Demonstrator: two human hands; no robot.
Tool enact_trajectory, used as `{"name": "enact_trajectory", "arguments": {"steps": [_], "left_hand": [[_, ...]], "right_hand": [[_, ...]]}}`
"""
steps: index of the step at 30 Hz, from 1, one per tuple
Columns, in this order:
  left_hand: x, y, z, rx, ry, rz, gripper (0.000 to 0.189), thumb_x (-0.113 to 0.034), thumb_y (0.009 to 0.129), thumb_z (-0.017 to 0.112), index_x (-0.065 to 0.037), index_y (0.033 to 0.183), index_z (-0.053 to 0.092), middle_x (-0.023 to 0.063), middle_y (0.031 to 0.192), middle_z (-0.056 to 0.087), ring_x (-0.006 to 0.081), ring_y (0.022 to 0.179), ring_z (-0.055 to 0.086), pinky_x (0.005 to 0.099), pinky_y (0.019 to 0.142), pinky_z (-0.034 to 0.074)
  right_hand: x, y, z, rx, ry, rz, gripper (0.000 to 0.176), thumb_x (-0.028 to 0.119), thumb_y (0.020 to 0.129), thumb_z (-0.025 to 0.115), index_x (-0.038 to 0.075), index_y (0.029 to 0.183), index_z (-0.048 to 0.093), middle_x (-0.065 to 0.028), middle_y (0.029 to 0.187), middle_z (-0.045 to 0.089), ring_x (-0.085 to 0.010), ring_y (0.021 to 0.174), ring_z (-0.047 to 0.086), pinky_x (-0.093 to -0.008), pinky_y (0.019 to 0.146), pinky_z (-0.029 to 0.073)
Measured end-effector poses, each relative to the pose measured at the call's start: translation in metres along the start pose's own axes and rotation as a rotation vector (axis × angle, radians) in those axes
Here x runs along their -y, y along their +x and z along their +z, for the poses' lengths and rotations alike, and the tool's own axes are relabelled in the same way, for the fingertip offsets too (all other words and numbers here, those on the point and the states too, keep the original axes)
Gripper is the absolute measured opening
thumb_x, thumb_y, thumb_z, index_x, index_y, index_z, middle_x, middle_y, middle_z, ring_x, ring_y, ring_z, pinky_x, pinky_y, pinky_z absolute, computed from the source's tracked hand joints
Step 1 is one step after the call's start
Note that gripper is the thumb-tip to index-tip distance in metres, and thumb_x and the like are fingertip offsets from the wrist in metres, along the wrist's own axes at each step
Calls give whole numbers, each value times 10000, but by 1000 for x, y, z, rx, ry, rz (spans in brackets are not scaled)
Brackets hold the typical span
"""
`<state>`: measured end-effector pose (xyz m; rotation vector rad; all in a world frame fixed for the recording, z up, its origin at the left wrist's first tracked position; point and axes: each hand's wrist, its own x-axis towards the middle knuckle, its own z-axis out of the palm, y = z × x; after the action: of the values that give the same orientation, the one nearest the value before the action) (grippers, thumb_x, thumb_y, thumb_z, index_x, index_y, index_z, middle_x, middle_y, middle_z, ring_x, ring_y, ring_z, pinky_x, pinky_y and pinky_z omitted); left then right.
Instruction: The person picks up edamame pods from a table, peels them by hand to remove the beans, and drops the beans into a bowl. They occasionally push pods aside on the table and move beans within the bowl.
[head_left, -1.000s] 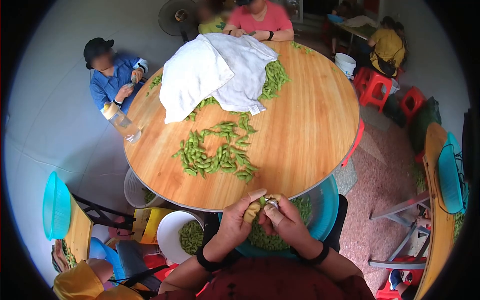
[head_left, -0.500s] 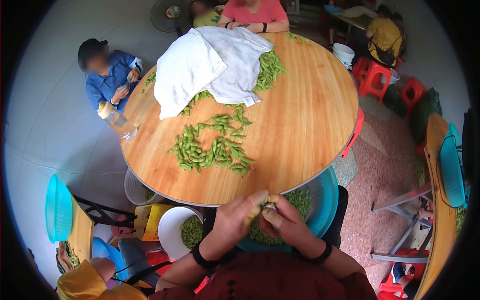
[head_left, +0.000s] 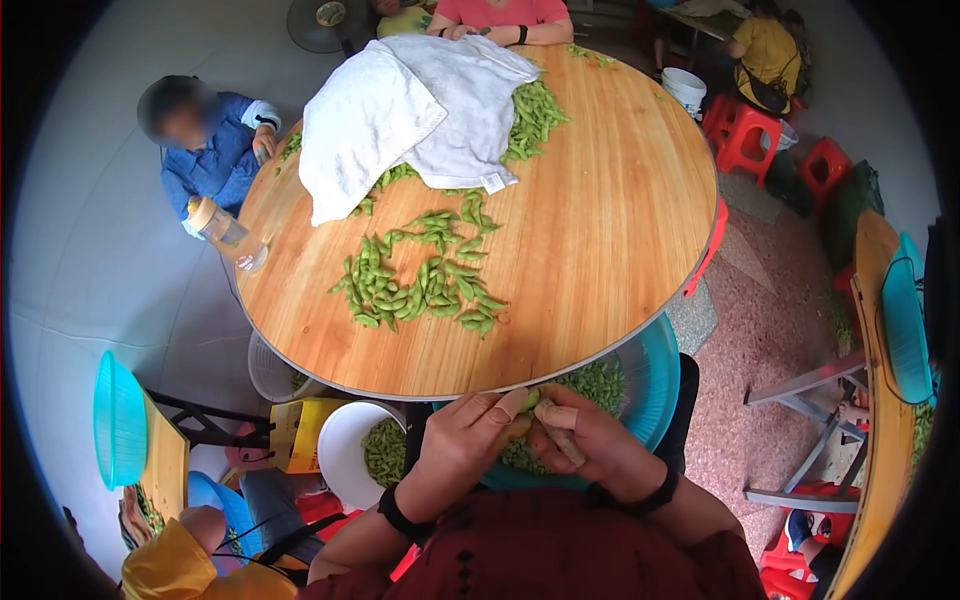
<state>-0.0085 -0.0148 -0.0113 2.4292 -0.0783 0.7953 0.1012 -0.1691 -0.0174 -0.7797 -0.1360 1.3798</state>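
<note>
In the head view both my hands meet over a blue-green basin, just below the near table edge. My left hand (head_left: pixel 470 430) is closed, its fingertips pinching a green soybean pod (head_left: pixel 531 400). Against the pod's other side press the closed fingers of my right hand (head_left: pixel 605 440). Pale coverings wrap some fingertips on both hands. Below them the basin (head_left: pixel 655 400) holds many small green pieces, partly hidden by my hands. Further up, a loose pile of soybean pods (head_left: pixel 375 290) lies on the round wooden table (head_left: pixel 600 240).
White cloths (head_left: pixel 370 120) cover a bigger pod heap on the table. A water bottle (head_left: pixel 228 235) stands at the left edge. To my left are a white bucket (head_left: pixel 340 450) with green contents and a yellow box (head_left: pixel 297 430). People sit around; red stools (head_left: pixel 748 140) stand at right.
My hands have shifted slightly, and a green pod now shows between my fingertips. The view has tilted a little. At left, the person in blue has lowered one hand out of sight.
</note>
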Motion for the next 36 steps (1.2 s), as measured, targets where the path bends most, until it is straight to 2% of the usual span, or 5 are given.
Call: {"name": "enact_trajectory", "arguments": {"steps": [6, 12, 14, 22, 36], "left_hand": [[0, -7, 15, -4, 154, 42, 395, -9, 734, 674, -6, 1118, 585, 113, 914, 633, 282, 788, 651, 371, 651, 546], [-2, -11, 22, -3, -69, -252, 198, -8, 867, 552, -9, 1061, 590, 149, 820, 644, 300, 657, 632, 356, 615, 522], [-2, -7, 12, 148, -476, -646, 199, -22, 901, 498, -19, 1074, 595, 165, 805, 648, 317, 681, 646, 364, 628, 518], [-11, -8, 7, 267, -312, -437, 228, -23, 908, 512, -7, 1125, 581, 200, 936, 654, 370, 860, 660, 364, 739, 525], [-19, -13, 3, 280, -230, -497, 330, -48, 904, 585, 10, 1198, 447, 204, 917, 663, 395, 831, 663, 410, 662, 533]], "right_hand": [[-3, -2, 9, -142, -161, -5, 196, 182, 976, 448, 61, 1126, 486, -68, 726, 589, -134, 445, 487, -256, 372, 347], [-10, -4, 6, -179, -281, -61, 208, 180, 976, 474, 72, 1151, 506, -47, 728, 590, -123, 470, 494, -241, 412, 366], [-13, -5, 0, -194, -364, -86, 206, 179, 975, 488, 73, 1149, 516, -39, 730, 591, -117, 482, 498, -234, 432, 372], [-14, -6, -1, -411, -1190, -576, 230, 153, 851, 653, 22, 1019, 565, -165, 801, 585, -286, 686, 614, -379, 631, 491], [-18, -2, -7, -252, -1203, -742, 160, 91, 848, 642, -1, 958, 570, -148, 803, 581, -306, 692, 585, -364, 616, 472]]}}
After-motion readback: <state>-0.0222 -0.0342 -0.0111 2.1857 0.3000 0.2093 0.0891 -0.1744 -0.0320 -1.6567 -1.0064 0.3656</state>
